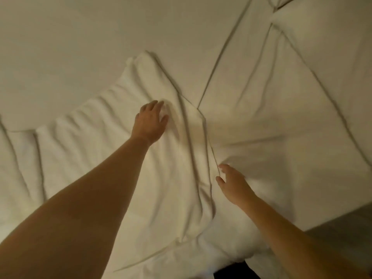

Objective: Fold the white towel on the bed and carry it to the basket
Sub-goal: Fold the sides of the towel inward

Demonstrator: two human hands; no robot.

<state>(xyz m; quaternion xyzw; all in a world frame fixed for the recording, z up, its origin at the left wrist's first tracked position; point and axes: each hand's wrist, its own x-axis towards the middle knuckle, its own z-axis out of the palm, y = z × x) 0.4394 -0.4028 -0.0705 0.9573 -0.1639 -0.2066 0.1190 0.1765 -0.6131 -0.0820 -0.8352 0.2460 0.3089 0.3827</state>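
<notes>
The white towel (pixel 112 125) lies spread and rumpled across the white bed (pixel 70 47), running from the left edge up to a peak in the middle. My left hand (pixel 150 121) rests flat on the towel near its upper right part, fingers apart. Lower down, my right hand (pixel 233 183) hovers at the towel's right edge with fingers spread and nothing in it. The basket is not in view.
A white duvet (pixel 271 109) with long creases lies folded over on the right of the bed. The bed's corner ends at the lower right, where grey floor (pixel 346 224) shows. A dark gap (pixel 235 271) sits below the bed edge.
</notes>
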